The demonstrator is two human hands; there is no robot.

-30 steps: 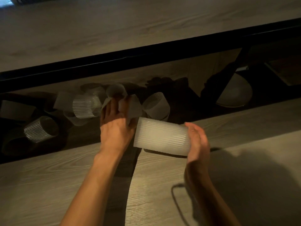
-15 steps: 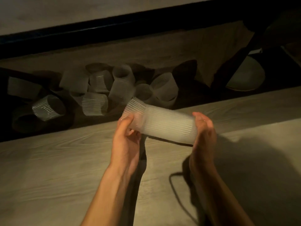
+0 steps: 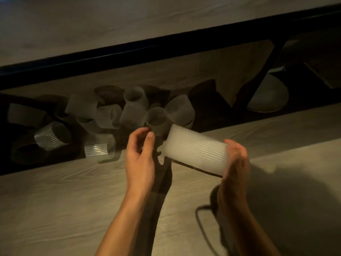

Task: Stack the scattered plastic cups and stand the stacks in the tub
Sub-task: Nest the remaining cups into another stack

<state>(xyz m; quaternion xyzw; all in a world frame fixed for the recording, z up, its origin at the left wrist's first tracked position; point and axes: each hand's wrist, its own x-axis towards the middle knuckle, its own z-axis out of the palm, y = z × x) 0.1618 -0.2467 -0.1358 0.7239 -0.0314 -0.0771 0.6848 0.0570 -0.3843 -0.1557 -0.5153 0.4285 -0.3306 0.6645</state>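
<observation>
Dim, warm light overall; loose cups [image 3: 132, 115] at far left sit in near-black gloom. Brightest spot = cup stack [image 3: 195, 150], slight glare on its ribs. Hard dark shadows across near tabletop [image 3: 55, 209], biggest at right. Slight motion blur on left hand [image 3: 140, 154]; everything soft, edges bent by wide-angle.

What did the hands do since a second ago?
The left hand pushed one more onto the stack of cups, then let go and moved back toward the loose cups, empty. The right hand still holds the stack's other end, sideways above the table.
</observation>
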